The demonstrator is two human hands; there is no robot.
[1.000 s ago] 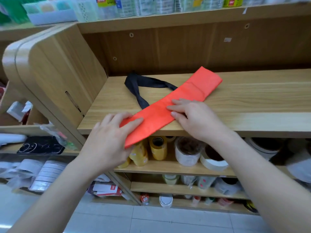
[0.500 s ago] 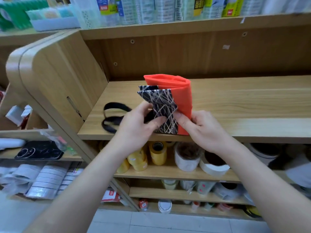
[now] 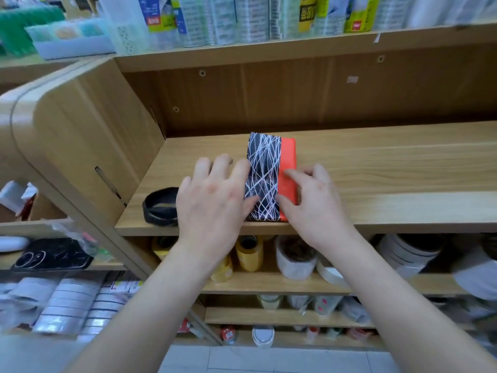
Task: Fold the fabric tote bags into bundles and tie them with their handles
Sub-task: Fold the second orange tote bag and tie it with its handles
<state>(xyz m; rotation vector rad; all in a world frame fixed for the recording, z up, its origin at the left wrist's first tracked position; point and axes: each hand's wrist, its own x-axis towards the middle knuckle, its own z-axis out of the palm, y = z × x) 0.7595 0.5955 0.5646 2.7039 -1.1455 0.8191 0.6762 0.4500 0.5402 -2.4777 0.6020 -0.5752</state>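
While flat on the wooden shelf (image 3: 376, 168), folded orange-and-black fabric tote (image 3: 265, 168) gets pressed.
Fingers straight on left hand (image 3: 212, 200), loosely bent on right hand (image 3: 314, 205), neither gripping.

Wooden shelf (image 3: 376, 168) with a curved side panel (image 3: 80, 125) at left. On the shelf below, yellow tape rolls (image 3: 248, 254) stand left of white tape rolls (image 3: 295, 261). Lower left: a black phone case (image 3: 53, 255) above stacked white rolls (image 3: 70, 302). Far top shelf: labelled containers (image 3: 242, 20), with a pale tray (image 3: 72, 39) to their left.
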